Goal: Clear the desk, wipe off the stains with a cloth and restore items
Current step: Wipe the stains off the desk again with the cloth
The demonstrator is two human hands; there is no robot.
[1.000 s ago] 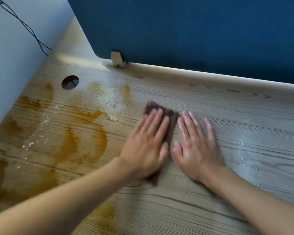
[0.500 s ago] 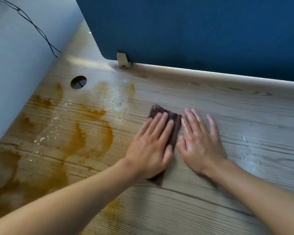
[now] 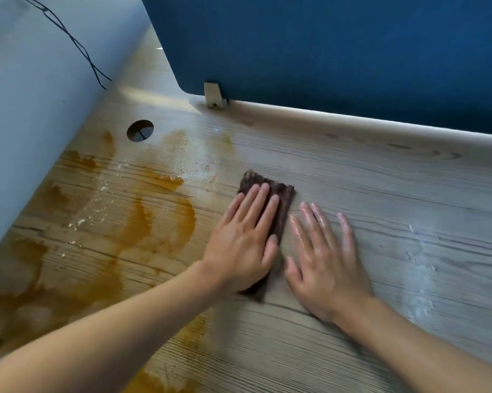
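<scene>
Wooden desk (image 3: 380,177), viewed from above and in front. The left forearm enters from the lower left and runs diagonally up to the left hand (image 3: 240,245), which lies palm down on a dark brown cloth (image 3: 283,194). Its four fingers are straight and only slightly parted, with the tips short of the cloth's far edge; the thumb lies straight along the hand's right side, on the cloth. The cloth sits flat near the middle of the desk. Its far end and right edge show beyond the hand, and a corner shows below the palm. The right forearm enters from the lower right. The right hand (image 3: 327,265) lies palm down on bare wood just beside the cloth's right edge, fingers straight and spread, the little finger widest apart; the skin looks glossy. Whether its thumb touches the cloth cannot be told. Orange-brown stains (image 3: 142,219) cover the desk to the left of the cloth, with white crumbs (image 3: 80,222) scattered among them. A round cable hole (image 3: 140,130) lies beyond the stains. Pale smears (image 3: 420,265) mark the wood right of the right hand. A blue partition (image 3: 338,46) stands along the far edge on a bracket (image 3: 214,95).
</scene>
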